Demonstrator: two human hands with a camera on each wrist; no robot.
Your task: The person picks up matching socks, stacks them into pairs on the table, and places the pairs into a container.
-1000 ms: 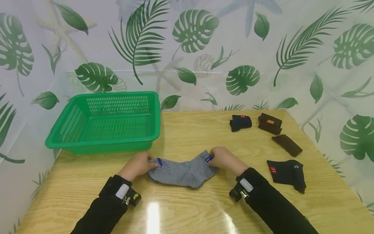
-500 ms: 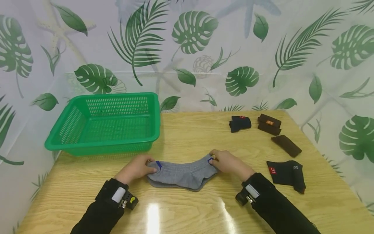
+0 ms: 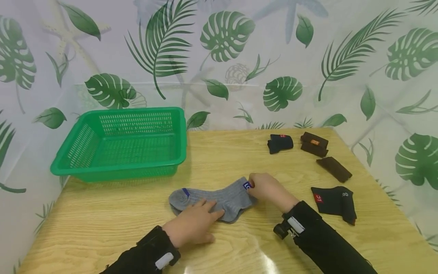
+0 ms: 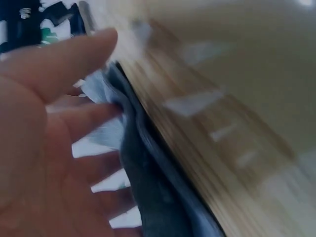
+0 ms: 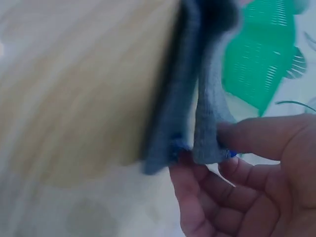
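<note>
A pair of grey socks [image 3: 230, 194] with blue marks lies flat, one on the other, in the middle of the table. My right hand [image 3: 268, 189] pinches the cuff end beside the blue label; in the right wrist view the thumb [image 5: 261, 134] presses on the upper sock's cuff while fingers reach between the two layers. Across the near edge of the socks, my left hand [image 3: 193, 224] lies with fingers spread, fingertips on the fabric. The left wrist view has its fingers extended, touching the edge of the socks [image 4: 148, 163].
A green plastic basket [image 3: 119, 166] stands at the back left. Toward the right lie a folded navy sock bundle [image 3: 281, 144], a brown folded bundle [image 3: 314, 144], another brown folded piece [image 3: 334, 169] and black socks [image 3: 330, 201] with a red label. A leaf-print sheet [image 3: 219, 99] hangs behind the table.
My left hand has let go of the toe end and moved right and nearer, its fingers now spread over the socks' middle. The right hand stays at the cuff.
</note>
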